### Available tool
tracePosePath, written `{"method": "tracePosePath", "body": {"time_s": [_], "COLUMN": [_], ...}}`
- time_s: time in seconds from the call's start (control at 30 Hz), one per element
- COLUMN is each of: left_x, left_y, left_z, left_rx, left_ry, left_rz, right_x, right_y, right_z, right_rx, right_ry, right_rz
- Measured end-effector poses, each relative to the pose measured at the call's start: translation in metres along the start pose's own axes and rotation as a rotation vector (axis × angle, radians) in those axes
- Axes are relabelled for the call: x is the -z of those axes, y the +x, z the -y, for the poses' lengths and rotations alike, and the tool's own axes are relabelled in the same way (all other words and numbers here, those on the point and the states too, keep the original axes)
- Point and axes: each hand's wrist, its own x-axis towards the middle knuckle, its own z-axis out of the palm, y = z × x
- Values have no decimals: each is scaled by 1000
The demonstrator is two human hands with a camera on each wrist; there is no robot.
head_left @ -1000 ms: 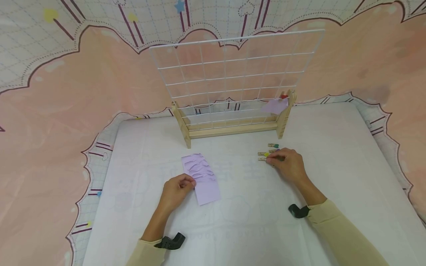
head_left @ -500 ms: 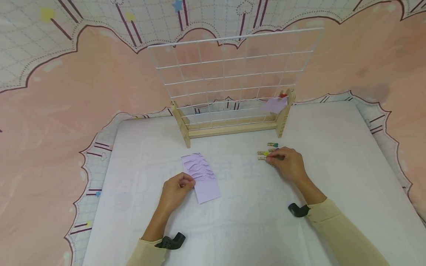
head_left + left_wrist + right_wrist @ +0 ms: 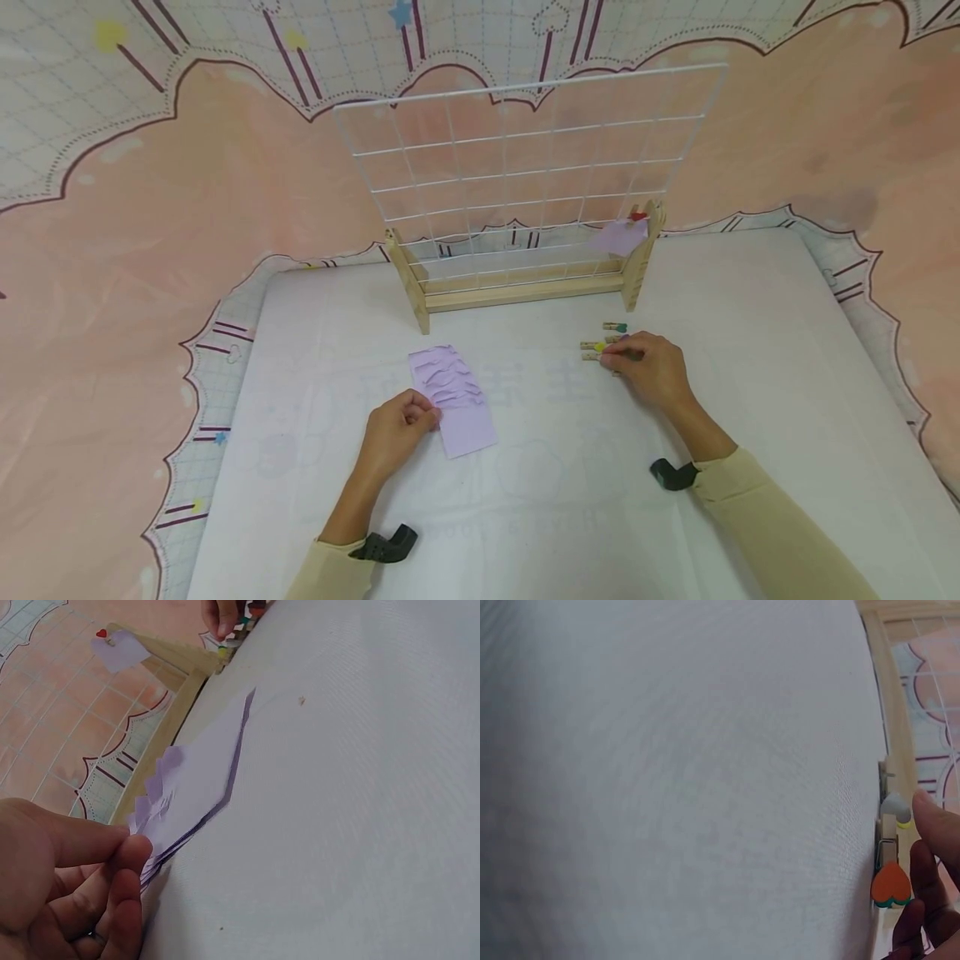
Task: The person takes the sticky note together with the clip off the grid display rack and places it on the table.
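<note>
A stack of pale purple paper slips (image 3: 468, 425), fanned into overlapping steps at the far part, is held at its left edge by my left hand (image 3: 397, 432). In the left wrist view, the thumb and forefinger of that hand (image 3: 71, 877) pinch the stack. Several small wooden clothespins (image 3: 590, 346) with coloured hearts lie at the right. My right hand (image 3: 648, 371) is over them, thumb and forefinger close to a white-heart clothespin (image 3: 895, 808); a gap shows between those fingertips in the right wrist view. An orange-heart clothespin (image 3: 890, 881) lies nearest that camera.
Behind stands a white wire grid (image 3: 528, 177) in a wooden base (image 3: 525, 294). A purple slip (image 3: 621, 239) hangs at its lower right from a red-heart clothespin (image 3: 637, 216). The white-covered table (image 3: 555, 500) lies under everything, with a patterned pink cloth (image 3: 112, 333) beyond.
Both hands stay nearly where they were. The near end of the purple paper stack has shifted very slightly away from me.
</note>
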Motion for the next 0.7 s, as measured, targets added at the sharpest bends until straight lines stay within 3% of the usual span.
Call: {"method": "tracePosePath", "body": {"time_s": [0.7], "left_x": [0], "left_y": [2], "left_z": [1], "left_rx": [24], "left_ry": [-48], "left_rz": [2], "right_x": [2], "right_y": [-1], "right_z": [0], "right_rx": [-4], "right_ry": [52], "right_rz": [2]}}
